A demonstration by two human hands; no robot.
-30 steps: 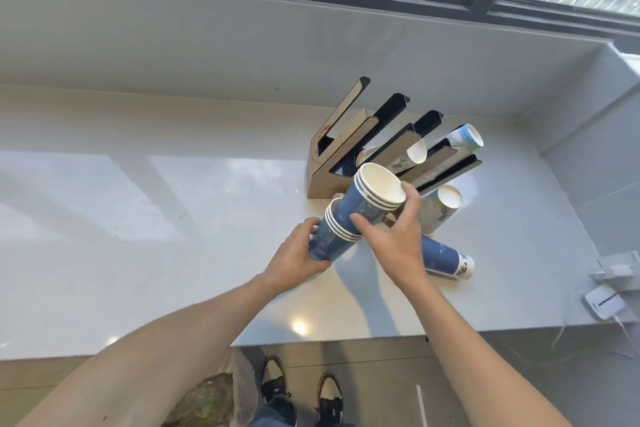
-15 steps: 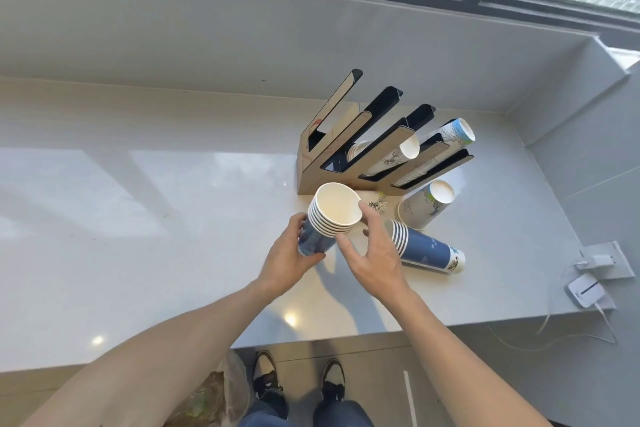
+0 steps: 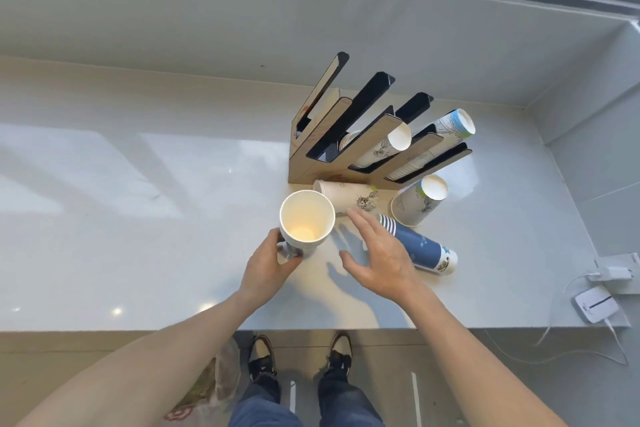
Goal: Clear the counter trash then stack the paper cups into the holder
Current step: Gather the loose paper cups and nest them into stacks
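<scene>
Near the counter's (image 3: pixel 138 218) front edge, your left hand (image 3: pixel 268 262) is gripping a nested paper cup stack (image 3: pixel 304 218), smooth round rim up, your right hand (image 3: pixel 381 253) is hovering spread open, three loose cup stacks are lying beside the slotted holder (image 3: pixel 346 135).

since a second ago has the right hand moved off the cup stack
Yes. The right hand has let go of the cup stack held by the left hand and shifted right, toward the blue cups lying before the holder.

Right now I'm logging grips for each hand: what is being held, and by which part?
The left hand grips the stack of blue cups around its lower side wall. The right hand is open, holding nothing.
</scene>
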